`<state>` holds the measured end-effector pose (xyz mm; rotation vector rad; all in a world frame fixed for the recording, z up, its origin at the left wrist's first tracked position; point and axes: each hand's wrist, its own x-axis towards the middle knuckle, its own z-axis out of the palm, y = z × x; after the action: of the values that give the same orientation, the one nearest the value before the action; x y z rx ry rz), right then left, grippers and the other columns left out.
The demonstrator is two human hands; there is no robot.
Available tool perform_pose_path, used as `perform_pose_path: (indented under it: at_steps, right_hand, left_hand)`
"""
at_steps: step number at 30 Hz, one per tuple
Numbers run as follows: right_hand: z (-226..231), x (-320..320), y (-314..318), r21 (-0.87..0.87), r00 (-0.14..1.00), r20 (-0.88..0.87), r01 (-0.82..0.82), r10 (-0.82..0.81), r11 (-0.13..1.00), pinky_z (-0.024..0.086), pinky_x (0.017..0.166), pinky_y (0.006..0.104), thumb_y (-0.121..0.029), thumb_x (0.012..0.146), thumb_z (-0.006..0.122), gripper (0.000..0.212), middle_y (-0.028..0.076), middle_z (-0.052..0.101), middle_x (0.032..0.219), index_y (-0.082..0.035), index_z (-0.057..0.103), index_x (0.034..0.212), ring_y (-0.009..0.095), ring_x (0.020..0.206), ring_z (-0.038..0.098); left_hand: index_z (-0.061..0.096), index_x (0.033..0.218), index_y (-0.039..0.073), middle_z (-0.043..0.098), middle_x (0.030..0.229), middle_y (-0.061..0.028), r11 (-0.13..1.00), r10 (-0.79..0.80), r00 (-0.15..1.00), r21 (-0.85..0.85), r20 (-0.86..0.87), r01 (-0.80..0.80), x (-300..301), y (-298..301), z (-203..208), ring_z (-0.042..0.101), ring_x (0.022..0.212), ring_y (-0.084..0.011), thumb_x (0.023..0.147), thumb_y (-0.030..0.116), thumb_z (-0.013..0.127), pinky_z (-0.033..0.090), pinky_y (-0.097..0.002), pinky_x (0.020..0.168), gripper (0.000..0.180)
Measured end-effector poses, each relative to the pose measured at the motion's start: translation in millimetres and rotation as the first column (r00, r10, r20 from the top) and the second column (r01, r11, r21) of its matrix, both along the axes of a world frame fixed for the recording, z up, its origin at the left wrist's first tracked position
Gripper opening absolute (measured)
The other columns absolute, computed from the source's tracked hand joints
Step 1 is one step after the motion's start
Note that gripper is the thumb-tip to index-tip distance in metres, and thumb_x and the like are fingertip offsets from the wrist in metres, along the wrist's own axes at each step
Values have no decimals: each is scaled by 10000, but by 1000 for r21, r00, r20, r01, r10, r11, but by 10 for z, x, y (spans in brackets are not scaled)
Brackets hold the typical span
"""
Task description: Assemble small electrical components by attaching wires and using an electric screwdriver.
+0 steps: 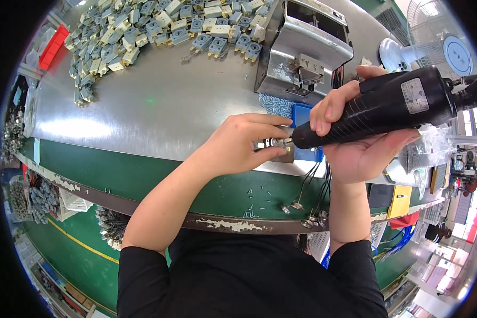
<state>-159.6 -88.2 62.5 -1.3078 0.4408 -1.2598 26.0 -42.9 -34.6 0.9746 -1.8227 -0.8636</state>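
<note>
A black electric screwdriver (379, 106) lies across my right hand (350, 151), whose fingers wrap round its grip. The tool points left, its nose close to a small metal part (273, 142). That part sits between the thumb and fingers of my left hand (241, 140); its exact kind is partly hidden by them. Under the tool's nose shows a blue tray (302, 114). Beside it lies a heap of small screws (276, 105). Just behind my hands stands a metal fixture (307, 50) with a small clamp-like block on its front.
A large pile of grey and cream switch-like parts (164, 26) covers the far left of the steel table (116, 116). Loose screws (252, 204) and wired metal parts (307, 217) lie along the green front strip. A red bin (53, 47) stands far left, a yellow card (399, 201) right.
</note>
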Motion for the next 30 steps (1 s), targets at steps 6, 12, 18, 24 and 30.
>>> perform_pose_path:
  at_steps: [6,12,18,24,30]
  right_hand:
    - [-13,25,5,-2,999,-36,8,-8,1000,490,634,363,-934,886,388,1096,103,573,857,12,379,1438,194,652,576]
    - [-70,60,19,77,994,97,-55,48,995,504,616,293,-1040,753,334,1211,89,612,781,14,421,1344,169,634,594]
    - [-151,50,74,67,992,90,-100,93,993,471,599,347,-996,788,448,1065,81,568,819,-60,500,1292,189,622,564]
    - [-180,41,93,59,994,27,-108,107,992,469,593,348,-1007,761,463,1070,77,574,808,-64,516,1265,193,620,563]
    - [-179,42,87,47,990,91,-109,105,993,466,596,345,-1003,774,455,1080,79,575,808,-65,510,1307,193,611,555]
  left_hand:
    - [805,1061,35,766,1236,-118,999,20,1000,-33,4,-20,0,-1,-25,753,1033,-310,841,169,844,610,-386,889,260]
    - [805,1070,34,771,1219,-111,1000,16,1000,-14,6,-16,-4,-7,-24,755,1022,-304,835,159,846,615,-386,880,269]
    - [803,1076,35,781,1182,-107,1000,13,1000,27,1,-13,-7,3,-41,756,1021,-296,828,159,849,617,-379,876,282]
    - [804,1061,34,784,1164,-115,1000,18,1000,-24,9,-18,-4,-3,-59,757,1017,-297,830,179,849,617,-381,871,276]
    - [802,1061,29,782,1171,-119,999,22,1000,-27,6,-21,-12,-9,-45,755,1033,-300,837,189,850,615,-375,883,280]
